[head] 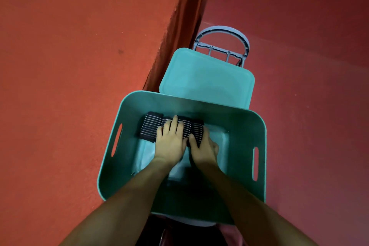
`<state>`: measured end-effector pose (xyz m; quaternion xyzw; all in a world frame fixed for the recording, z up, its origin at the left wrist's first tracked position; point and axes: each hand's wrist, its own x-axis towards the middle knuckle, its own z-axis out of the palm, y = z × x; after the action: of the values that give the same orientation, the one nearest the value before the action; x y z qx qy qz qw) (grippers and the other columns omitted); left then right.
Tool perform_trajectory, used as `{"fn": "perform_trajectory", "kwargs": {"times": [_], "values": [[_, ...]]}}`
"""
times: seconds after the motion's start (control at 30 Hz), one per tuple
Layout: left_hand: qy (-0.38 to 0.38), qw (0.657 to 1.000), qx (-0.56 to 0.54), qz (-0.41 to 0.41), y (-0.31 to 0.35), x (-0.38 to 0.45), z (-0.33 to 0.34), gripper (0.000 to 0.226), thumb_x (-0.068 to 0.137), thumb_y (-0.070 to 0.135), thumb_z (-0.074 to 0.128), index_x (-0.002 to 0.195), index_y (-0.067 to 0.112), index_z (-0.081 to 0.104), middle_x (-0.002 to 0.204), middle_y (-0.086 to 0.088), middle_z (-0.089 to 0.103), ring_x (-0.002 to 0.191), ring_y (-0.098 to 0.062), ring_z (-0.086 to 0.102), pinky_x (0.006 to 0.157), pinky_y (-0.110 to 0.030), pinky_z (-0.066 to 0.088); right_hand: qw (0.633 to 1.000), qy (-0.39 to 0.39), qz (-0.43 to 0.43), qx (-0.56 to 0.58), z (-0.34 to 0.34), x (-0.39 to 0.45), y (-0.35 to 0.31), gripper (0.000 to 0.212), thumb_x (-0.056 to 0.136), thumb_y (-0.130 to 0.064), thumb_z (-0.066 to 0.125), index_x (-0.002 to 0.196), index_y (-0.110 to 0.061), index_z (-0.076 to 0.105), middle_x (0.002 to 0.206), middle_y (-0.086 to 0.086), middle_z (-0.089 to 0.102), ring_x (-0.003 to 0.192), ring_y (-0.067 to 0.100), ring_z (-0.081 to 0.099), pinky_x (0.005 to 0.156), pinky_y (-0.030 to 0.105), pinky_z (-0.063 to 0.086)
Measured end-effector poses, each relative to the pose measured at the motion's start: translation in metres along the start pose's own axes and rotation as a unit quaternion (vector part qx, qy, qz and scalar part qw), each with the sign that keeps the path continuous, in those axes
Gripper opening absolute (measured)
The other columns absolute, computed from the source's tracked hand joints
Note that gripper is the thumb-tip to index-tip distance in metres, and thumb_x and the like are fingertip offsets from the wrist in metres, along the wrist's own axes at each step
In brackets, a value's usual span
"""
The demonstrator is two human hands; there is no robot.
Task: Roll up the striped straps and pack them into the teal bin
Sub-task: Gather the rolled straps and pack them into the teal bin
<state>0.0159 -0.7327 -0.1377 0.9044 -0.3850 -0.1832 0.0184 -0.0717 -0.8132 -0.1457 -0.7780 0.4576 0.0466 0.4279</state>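
Observation:
The teal bin (245, 168) sits on the red floor, open at the top. Three rolled dark straps with white stripes lie in a row along its far inner wall: a left roll (150, 127), a middle roll (186, 126) and a right roll (198, 131). My left hand (170, 142) lies with straight fingers on top of the middle roll. My right hand (203, 151) grips the right roll, thumb on its near left side, fingers wrapped round its right side and mostly hidden.
The teal lid (207, 78) lies flat just beyond the bin. Behind the lid stands a grey round plastic frame (221, 44). A raised red step or wall (79, 46) runs along the left, with a dark gap beside the bin.

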Motion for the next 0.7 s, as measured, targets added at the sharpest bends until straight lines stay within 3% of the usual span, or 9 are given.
{"fn": "perform_trajectory", "kwargs": {"times": [0.07,0.1,0.17,0.3,0.43,0.57,0.7], "values": [[-0.009,1.000,0.009,0.021,-0.004,-0.003,-0.001,0.062,0.079,0.037,0.070,0.131,0.007,0.054,0.141,-0.013,0.049,0.122,-0.030,0.051,0.098,-0.044,0.034,0.999,-0.024,-0.003,-0.045,0.000,0.001,0.001,0.060,0.100,-0.050,0.026,0.153,-0.023,0.019,0.158,0.001,0.025,0.144,0.012,0.021,0.111,0.031,0.011],[-0.017,0.999,0.009,0.028,-0.005,-0.005,-0.003,0.062,0.089,0.038,0.058,0.141,0.009,0.042,0.150,-0.011,0.036,0.133,-0.028,0.039,0.105,-0.044,0.027,0.997,-0.037,0.003,-0.061,-0.001,0.001,0.003,0.055,0.103,-0.044,0.024,0.154,-0.027,0.013,0.161,-0.003,0.013,0.146,0.009,0.012,0.112,0.031,0.007],[-0.040,0.999,0.022,0.031,-0.009,-0.008,-0.005,0.060,0.099,0.037,0.036,0.151,0.014,0.018,0.159,-0.005,0.014,0.143,-0.024,0.018,0.113,-0.042,0.013,0.993,-0.054,0.001,-0.103,-0.005,0.000,0.007,0.052,0.104,-0.036,0.025,0.153,-0.034,0.007,0.162,-0.008,0.003,0.147,0.011,0.007,0.112,0.034,0.007],[-0.061,0.997,0.032,0.021,-0.011,-0.009,-0.013,0.060,0.101,0.039,0.028,0.153,0.019,0.005,0.161,-0.003,0.004,0.146,-0.023,0.007,0.116,-0.044,0.006,0.980,-0.069,0.013,-0.187,-0.008,-0.001,0.006,0.061,0.102,-0.039,0.031,0.151,-0.037,-0.004,0.162,-0.007,0.000,0.148,0.017,0.005,0.114,0.043,0.008],[-0.068,0.997,0.031,0.013,-0.013,-0.004,-0.020,0.062,0.101,0.039,0.030,0.153,0.020,0.003,0.160,-0.006,0.003,0.146,-0.025,0.006,0.117,-0.043,0.004,0.979,-0.057,0.017,-0.196,-0.004,0.006,0.000,0.064,0.101,-0.044,0.032,0.152,-0.035,-0.006,0.162,-0.003,-0.003,0.148,0.022,0.005,0.116,0.045,0.007],[-0.064,0.998,0.016,0.022,-0.018,-0.017,-0.027,0.062,0.100,0.036,0.034,0.153,0.022,0.006,0.160,-0.007,0.004,0.145,-0.024,0.010,0.115,-0.038,0.006,0.976,-0.042,-0.002,-0.214,-0.009,-0.005,-0.006,0.061,0.102,-0.040,0.032,0.153,-0.031,0.000,0.162,0.000,0.000,0.147,0.024,0.010,0.114,0.042,0.010],[-0.009,0.999,-0.024,0.029,-0.016,-0.033,-0.057,0.058,0.099,0.032,0.036,0.152,0.021,0.014,0.160,-0.007,0.009,0.144,-0.023,0.014,0.113,-0.034,0.006,0.977,-0.028,-0.054,-0.205,-0.025,-0.021,-0.024,0.057,0.102,-0.032,0.036,0.153,-0.025,0.012,0.162,-0.002,0.008,0.145,0.019,0.014,0.112,0.040,0.014]]}}
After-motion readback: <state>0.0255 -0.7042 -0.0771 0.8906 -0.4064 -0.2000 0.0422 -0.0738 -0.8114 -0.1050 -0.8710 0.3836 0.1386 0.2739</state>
